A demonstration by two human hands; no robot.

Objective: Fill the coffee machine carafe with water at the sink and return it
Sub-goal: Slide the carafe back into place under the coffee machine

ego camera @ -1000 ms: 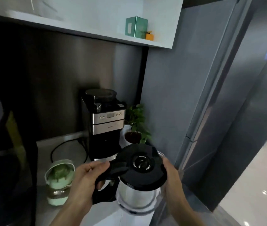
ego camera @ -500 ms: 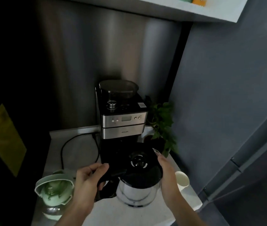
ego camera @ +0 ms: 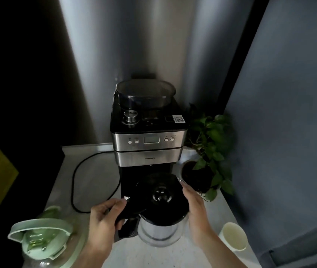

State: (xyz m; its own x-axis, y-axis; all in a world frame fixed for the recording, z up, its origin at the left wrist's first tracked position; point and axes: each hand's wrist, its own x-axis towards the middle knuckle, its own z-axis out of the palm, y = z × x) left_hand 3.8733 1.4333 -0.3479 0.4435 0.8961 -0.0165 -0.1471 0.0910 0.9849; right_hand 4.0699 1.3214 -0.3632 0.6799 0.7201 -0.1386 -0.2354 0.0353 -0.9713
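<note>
Carafe (ego camera: 161,213) is right at the mouth of the coffee machine's (ego camera: 148,140) bay, black lid on, and its water level can't be made out through the glass. Your left hand (ego camera: 103,219) grips the handle, and your right hand (ego camera: 194,207) presses flat-fingered against its side. A white cup (ego camera: 233,236) stands nearby on the right. Compared with half a second ago, you've brought the carafe closer in under the machine.

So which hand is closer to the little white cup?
Right. The right hand rests against the carafe, just left of the white cup. The left hand grips the carafe handle, farther left.
</note>
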